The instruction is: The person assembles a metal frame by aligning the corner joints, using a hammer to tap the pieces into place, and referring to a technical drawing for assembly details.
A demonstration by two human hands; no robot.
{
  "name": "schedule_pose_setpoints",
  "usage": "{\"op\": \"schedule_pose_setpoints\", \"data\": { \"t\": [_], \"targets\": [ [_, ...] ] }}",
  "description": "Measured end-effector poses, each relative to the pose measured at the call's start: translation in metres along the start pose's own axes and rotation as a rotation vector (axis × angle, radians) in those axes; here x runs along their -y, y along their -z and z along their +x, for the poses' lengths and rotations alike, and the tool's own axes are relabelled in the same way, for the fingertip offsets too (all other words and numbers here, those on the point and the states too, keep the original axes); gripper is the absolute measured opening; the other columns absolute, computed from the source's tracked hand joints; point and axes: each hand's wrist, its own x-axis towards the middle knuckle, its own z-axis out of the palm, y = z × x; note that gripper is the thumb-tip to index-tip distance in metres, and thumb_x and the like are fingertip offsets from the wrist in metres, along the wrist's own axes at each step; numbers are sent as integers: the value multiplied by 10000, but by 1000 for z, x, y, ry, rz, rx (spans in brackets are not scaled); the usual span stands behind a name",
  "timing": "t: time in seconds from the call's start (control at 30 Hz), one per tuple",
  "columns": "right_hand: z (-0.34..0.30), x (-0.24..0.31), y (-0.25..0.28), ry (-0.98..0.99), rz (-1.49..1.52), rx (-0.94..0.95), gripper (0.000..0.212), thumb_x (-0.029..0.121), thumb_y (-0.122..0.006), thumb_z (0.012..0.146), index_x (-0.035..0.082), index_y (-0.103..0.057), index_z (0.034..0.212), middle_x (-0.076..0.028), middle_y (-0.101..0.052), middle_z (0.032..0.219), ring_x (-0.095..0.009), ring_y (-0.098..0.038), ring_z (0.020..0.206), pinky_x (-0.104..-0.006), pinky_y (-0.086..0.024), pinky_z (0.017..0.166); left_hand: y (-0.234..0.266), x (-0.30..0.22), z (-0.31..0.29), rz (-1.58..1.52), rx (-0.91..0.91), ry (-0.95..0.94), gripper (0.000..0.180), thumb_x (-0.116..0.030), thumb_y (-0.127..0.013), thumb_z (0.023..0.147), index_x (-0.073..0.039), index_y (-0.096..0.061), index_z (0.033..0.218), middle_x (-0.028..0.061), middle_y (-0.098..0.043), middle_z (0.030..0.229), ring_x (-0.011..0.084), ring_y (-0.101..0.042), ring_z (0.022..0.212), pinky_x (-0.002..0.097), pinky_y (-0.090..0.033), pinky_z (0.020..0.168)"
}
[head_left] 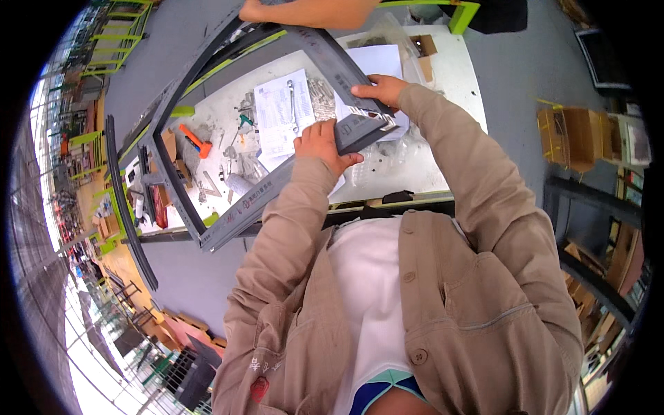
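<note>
A dark grey metal frame (257, 196), like a window frame, is held tilted above a white worktable (443, 104). My left hand (321, 145) grips the near bar close to its right corner, with the thumb along the front side and the fingers over the top. My right hand (380, 91) is closed round the other bar beside the same corner. Between the two bars a narrow gap shows pale metal at the joint (377, 116). At the far side, another person's forearm (311, 12) reaches in, and that person's hand (252, 11) is on the frame's far corner.
On the table lie printed sheets (273, 124), a wrench (292, 104), an orange-and-black hammer (197, 142), a green-handled tool (245, 120) and scattered metal parts. A long dark bar (124, 200) stands out at the left. Cardboard boxes (574, 138) are on the right.
</note>
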Motion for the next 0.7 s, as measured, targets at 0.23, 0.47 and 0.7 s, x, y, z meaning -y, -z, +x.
{"op": "schedule_pose_setpoints", "data": {
  "t": [0.23,0.47,0.7],
  "targets": [
    [30,23,-12,86,-155,-197,1135,768,-710,636,-105,-447,1312,-247,-610,1196,-310,-626,1065,-363,-478,930,-18,6,8,-9,-59,-15,704,-572,-777,677,-48,-549,1087,119,-600,997,305,-592,943,416,-459,810],
    [19,32,-17,84,-147,-228,1091,627,-794,628,-94,-401,1346,-236,-595,1219,-297,-608,1096,-352,-477,943,-23,9,11,1,-160,-51,667,-578,-773,665,-62,-550,1024,101,-607,955,309,-604,862,411,-459,781],
    [40,15,-10,86,-139,-216,1061,587,-802,661,-89,-377,1359,-225,-586,1238,-278,-589,1120,-351,-462,963,-20,7,12,36,-137,34,673,-594,-776,645,-72,-556,1009,90,-595,976,288,-603,882,435,-419,781]
  ]
}}
